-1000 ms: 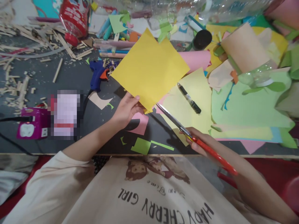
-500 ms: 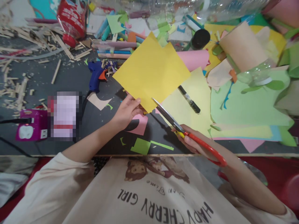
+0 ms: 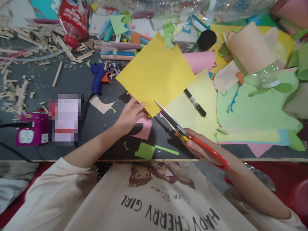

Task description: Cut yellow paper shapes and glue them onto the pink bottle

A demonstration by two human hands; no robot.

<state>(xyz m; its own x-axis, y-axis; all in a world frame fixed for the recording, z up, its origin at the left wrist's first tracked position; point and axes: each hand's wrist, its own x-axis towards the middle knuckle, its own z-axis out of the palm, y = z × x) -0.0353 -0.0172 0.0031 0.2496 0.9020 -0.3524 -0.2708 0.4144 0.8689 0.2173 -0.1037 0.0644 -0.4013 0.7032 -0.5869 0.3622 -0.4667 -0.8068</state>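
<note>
My left hand [image 3: 132, 116] pinches the near corner of a yellow sheet of paper [image 3: 156, 70], thumb on top and fingers below. A notch shows in the sheet's far edge. Red-handled scissors [image 3: 209, 151] are in my right hand [image 3: 196, 144], which is closed around the handles. Their blades reach the sheet's lower right edge, with the tip over the yellow surface near my left thumb. Beneath the sheet lie a pink paper scrap [image 3: 143, 128] and a pale yellow sheet [image 3: 199, 118]. A black marker [image 3: 195, 103] rests on the pale yellow sheet.
A blue glue gun [image 3: 97, 77] lies to the left, near a purple box [image 3: 32, 128] with a cable. Wooden sticks [image 3: 57, 73] litter the far left beside a red-labelled bottle [image 3: 74, 21]. Green paper [image 3: 257, 106] and a beige paper roll [image 3: 251, 48] lie right. Green scraps [image 3: 145, 150] sit near the table edge.
The scissors and my right hand have shifted slightly left, so the blade tip lies a little further over the yellow paper. My left hand and the sheet have barely moved.
</note>
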